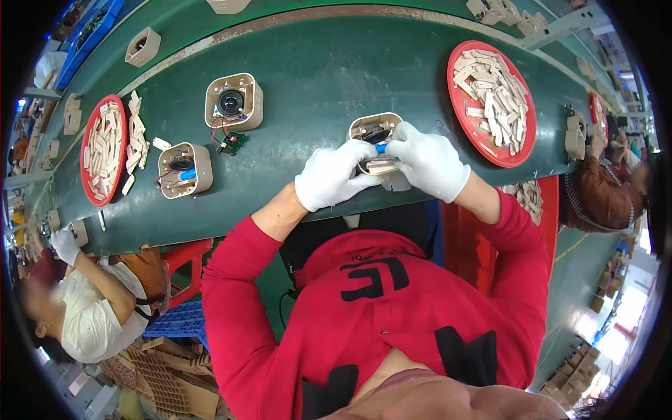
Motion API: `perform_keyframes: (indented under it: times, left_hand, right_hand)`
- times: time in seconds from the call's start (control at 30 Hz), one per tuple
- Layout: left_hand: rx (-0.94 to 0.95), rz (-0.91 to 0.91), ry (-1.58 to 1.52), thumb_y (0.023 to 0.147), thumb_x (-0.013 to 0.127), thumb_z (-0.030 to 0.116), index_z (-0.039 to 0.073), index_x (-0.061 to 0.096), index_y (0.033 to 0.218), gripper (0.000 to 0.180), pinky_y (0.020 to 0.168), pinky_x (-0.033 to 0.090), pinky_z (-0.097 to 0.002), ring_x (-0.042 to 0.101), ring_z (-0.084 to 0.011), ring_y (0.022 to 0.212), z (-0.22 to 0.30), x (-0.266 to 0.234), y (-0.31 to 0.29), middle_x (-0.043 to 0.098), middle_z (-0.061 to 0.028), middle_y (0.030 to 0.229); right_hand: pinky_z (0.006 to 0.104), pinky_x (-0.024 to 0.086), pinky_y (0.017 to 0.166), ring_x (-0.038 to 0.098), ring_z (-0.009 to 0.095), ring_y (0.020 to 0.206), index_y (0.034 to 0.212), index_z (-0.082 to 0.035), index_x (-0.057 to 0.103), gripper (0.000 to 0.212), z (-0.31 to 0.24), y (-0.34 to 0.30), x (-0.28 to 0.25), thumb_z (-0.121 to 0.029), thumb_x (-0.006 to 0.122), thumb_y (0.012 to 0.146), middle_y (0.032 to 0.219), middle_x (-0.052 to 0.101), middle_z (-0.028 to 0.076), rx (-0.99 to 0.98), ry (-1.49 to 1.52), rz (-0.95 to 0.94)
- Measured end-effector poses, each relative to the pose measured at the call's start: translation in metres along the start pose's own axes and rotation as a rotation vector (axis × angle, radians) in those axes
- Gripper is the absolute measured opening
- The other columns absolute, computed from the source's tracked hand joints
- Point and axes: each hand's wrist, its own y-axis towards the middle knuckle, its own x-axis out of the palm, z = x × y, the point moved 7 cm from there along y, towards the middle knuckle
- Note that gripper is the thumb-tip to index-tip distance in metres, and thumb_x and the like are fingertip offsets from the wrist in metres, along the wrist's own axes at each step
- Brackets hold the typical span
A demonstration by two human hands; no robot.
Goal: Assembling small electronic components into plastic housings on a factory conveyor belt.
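A cream speaker housing (374,120) stands at the table's near edge, its open side up and dark parts inside. My left hand (336,176), in a white glove, grips its left side with bent fingers. My right hand (430,162), also gloved, is closed at the housing's right side. Its fingertips pinch a small blue cylinder (381,148), which looks like a battery. Pale strips (382,166) show below the cylinder, between the hands. Both sets of fingers partly hide the housing's inside.
On the green table (336,70), a housing with a round speaker (231,102) and a loose circuit board (229,143) stands left, near another housing (203,168). Red trays of pale strips lie right (462,112) and left (87,164). A co-worker (98,308) sits at left.
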Motion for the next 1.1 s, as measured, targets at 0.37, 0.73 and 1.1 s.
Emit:
perform_keyframes:
  times: [0.37, 0.73, 1.1]
  left_hand:
    - [0.15, -0.128, 0.363, 0.085, 0.069, 0.021, 0.019, 0.068, 0.108, 0.024, 0.049, 0.052, -0.0348, 0.063, -0.0235, 0.058, 0.021, 0.003, 0.003, 0.063, -0.0026, 0.093]
    - [0.102, -0.123, 0.415, 0.088, 0.067, 0.03, 0.022, 0.066, 0.107, 0.021, 0.044, 0.048, -0.0365, 0.062, -0.0249, 0.054, 0.021, 0.005, 0.015, 0.061, -0.0025, 0.086]
    - [-0.085, 0.301, 0.556, 0.091, 0.063, 0.028, 0.02, 0.068, 0.103, 0.015, 0.058, 0.053, -0.0426, 0.065, -0.0309, 0.07, -0.076, -0.026, 0.129, 0.063, -0.008, 0.085]
  right_hand:
    - [0.0363, 0.054, 0.075, 0.066, 0.031, 0.088, 0.099, -0.005, 0.067, 0.024, 0.015, -0.015, -0.028, 0.002, 0.059, 0.078, 0.105, 0.062, 0.015, -0.112, 0.379, 0.115]
    - [0.0379, 0.055, 0.062, 0.067, 0.029, 0.078, 0.097, -0.007, 0.061, 0.023, -0.01, -0.023, -0.019, -0.012, 0.073, 0.078, 0.107, 0.065, 0.013, -0.371, 0.173, 0.237]
    - [0.0193, 0.039, 0.05, 0.054, 0.006, 0.057, 0.111, 0.0, 0.064, 0.029, 0.085, -0.05, 0.029, -0.026, 0.054, 0.101, 0.088, 0.066, 0.004, 0.289, 1.009, 0.783]
